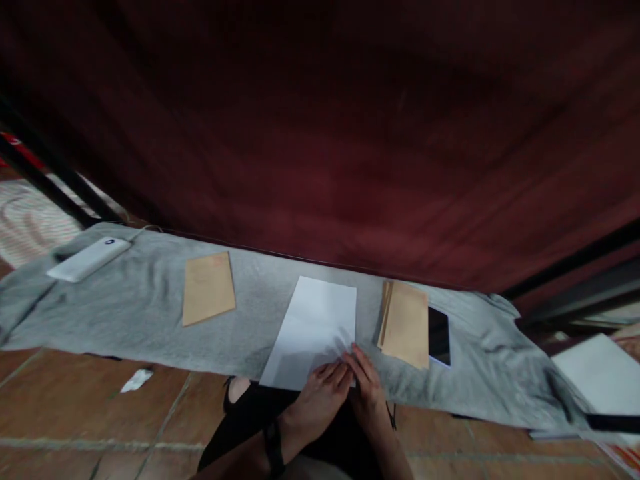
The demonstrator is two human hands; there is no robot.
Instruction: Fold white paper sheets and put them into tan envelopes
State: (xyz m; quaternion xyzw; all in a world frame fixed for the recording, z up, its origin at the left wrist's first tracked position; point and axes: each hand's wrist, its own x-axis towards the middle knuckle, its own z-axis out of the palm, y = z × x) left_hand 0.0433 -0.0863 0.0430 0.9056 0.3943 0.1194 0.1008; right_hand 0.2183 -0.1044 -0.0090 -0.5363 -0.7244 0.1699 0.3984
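A white sheet of paper (320,317) lies on the grey cloth in front of me, its near edge at the cloth's border. My left hand (324,395), with a dark band on the wrist, has its fingers bent together on the sheet's near right corner. Beside it, touching it, my right hand (367,381) grips the same corner, with fingertips along the right edge. The exact pinch is hidden under the fingers. Right of the sheet sits a small stack of brown envelopes (407,323). A single brown envelope (209,288) lies to the left.
Grey cloth (150,320) covers the long, narrow surface. A dark phone (439,337) lies partly under the envelope stack. At far left is a white device (90,260) with a cable. A dark red curtain (320,167) hangs behind. A white scrap (137,380) lies on the tiled floor.
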